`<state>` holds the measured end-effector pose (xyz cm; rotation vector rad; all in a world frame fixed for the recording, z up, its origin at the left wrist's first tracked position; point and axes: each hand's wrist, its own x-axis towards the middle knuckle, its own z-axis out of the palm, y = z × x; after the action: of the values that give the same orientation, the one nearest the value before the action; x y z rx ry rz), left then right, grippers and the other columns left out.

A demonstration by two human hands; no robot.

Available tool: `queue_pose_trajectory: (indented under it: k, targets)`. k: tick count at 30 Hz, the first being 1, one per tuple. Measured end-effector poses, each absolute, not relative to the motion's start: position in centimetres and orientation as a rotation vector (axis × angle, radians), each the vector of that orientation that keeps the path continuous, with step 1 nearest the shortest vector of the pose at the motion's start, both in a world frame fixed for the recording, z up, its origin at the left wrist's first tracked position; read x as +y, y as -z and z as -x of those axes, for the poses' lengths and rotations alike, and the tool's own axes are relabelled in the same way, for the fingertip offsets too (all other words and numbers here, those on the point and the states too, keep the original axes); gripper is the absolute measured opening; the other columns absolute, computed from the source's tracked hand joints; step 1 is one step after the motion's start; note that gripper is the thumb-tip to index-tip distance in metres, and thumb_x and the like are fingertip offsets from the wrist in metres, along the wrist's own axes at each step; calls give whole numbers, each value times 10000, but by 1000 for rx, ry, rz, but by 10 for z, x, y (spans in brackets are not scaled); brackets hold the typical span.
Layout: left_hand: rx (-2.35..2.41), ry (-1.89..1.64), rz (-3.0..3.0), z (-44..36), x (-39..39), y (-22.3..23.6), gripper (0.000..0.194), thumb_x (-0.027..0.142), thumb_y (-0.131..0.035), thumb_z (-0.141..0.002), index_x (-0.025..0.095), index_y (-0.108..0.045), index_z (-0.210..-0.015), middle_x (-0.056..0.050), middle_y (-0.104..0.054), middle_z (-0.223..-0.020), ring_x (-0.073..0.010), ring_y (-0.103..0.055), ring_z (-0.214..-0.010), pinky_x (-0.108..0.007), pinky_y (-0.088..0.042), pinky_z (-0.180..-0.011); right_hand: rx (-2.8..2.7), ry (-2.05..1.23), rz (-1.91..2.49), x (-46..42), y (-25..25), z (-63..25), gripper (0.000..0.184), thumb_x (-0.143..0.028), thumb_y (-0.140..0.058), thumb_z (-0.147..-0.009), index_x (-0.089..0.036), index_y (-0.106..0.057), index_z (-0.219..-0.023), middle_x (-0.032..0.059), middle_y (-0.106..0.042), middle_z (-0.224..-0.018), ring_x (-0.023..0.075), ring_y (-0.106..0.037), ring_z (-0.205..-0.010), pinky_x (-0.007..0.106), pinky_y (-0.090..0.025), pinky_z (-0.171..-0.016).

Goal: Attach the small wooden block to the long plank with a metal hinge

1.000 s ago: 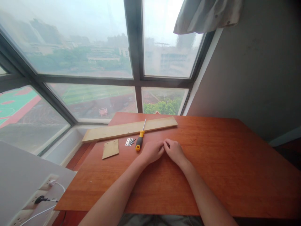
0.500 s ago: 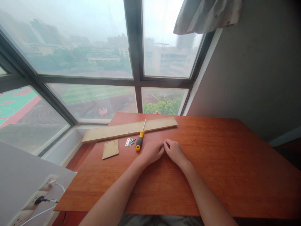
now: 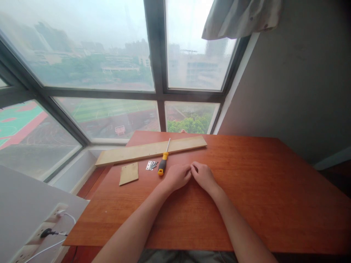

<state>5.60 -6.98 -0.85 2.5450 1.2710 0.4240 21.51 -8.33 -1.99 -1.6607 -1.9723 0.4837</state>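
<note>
My left hand (image 3: 178,176) rests on the table with its fingers curled in and nothing visible in them. Against its fingertips lies my right hand (image 3: 203,176), also loosely closed, thumb bent toward the forefinger, nothing seen in it. Just left of my left hand is a screwdriver (image 3: 162,164) with a yellow and black handle; its shaft lies across a long wooden board (image 3: 137,152). Beside the handle, several screws (image 3: 153,165) lie on a small white metal plate (image 3: 148,166) with holes. Farther left is a small wooden piece (image 3: 129,173) with two holes near its top edge.
The reddish-brown table (image 3: 263,204) stands against tall windows (image 3: 189,65). The board's left end juts past the table's left edge. Low on the left wall, sockets (image 3: 38,233) hold plugs with cables. A curtain (image 3: 241,22) hangs at the upper right.
</note>
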Motion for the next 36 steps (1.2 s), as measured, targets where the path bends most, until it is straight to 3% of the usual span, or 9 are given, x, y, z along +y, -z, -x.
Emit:
queue_pose_trajectory:
  k: [36]
  targets:
    - [1288,-403,-2543,-57,-71,5,226,283,-441,-933,215,-657,-942,-54,-731,-927,-212,-672,-831,-265,-435,-684,-1979,-474,1666,-84,20,-215,249,-263,-426,-938,-217,-607,-774,60,-714,-828,186,-627,-776,262,-371,-701]
